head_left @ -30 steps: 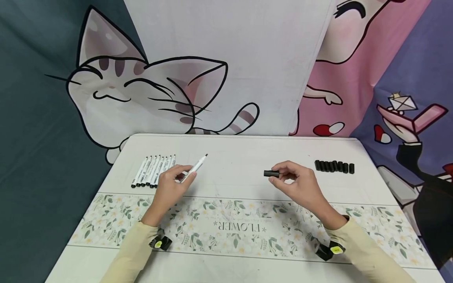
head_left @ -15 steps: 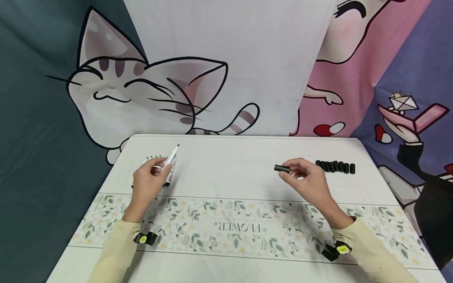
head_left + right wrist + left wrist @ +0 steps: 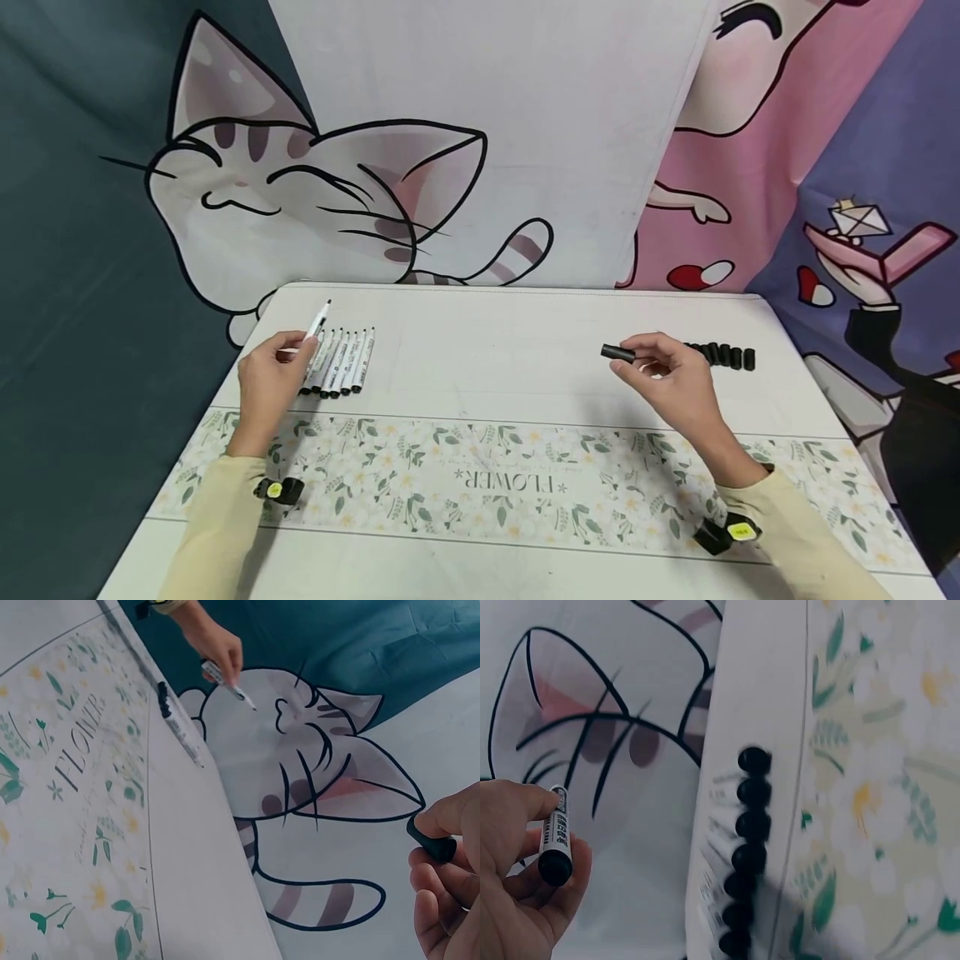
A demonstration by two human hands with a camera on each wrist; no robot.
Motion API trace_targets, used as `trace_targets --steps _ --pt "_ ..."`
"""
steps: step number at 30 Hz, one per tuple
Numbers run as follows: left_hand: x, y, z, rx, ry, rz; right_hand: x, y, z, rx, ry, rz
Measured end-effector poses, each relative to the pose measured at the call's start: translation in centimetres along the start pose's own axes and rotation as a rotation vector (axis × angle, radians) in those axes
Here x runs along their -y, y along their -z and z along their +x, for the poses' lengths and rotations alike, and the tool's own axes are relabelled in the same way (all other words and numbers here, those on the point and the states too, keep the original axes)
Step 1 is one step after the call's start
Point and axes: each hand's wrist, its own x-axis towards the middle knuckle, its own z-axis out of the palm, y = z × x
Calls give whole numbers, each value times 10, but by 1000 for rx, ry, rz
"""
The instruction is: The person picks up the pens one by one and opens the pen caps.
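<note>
My left hand (image 3: 272,377) pinches an uncapped white marker (image 3: 556,825) between thumb and fingers, its dark tip pointing up and away. Just right of that hand, several uncapped white markers (image 3: 348,362) lie side by side on the table, their black ends toward me. My right hand (image 3: 670,377) pinches a black marker cap (image 3: 618,352) above the table, also seen in the right wrist view at the fingertips. Behind and to the right of this hand lies a row of several black caps (image 3: 726,356), partly hidden by the hand.
A white table (image 3: 480,358) carries a printed floral band (image 3: 525,500) reading FLOWER across its near half. Behind the table's far edge hangs a cloth with a cartoon cat (image 3: 300,192). A dark green curtain (image 3: 67,333) is at the left.
My left hand has moved left with its marker, from the right side of the marker row to the left side. My right hand has shifted slightly right with the cap.
</note>
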Motion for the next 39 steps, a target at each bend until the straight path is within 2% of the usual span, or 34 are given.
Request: trace_targets --steps 10,16,19,25,33,39 --pt "37 0 8 42 150 60 -8 9 -4 -18 -40 -12" --pt "56 -1 13 96 275 37 -10 14 -5 -29 -52 -5" --pt "62 -1 14 99 325 21 -11 17 -4 -37 -62 -14" --pt "71 -3 15 103 369 31 -12 24 -4 -60 -95 -31" --pt "85 -8 12 147 394 84 -15 30 -9 -75 -153 -26" --pt "87 -11 11 146 414 84 -19 38 -12 -93 -166 -34"
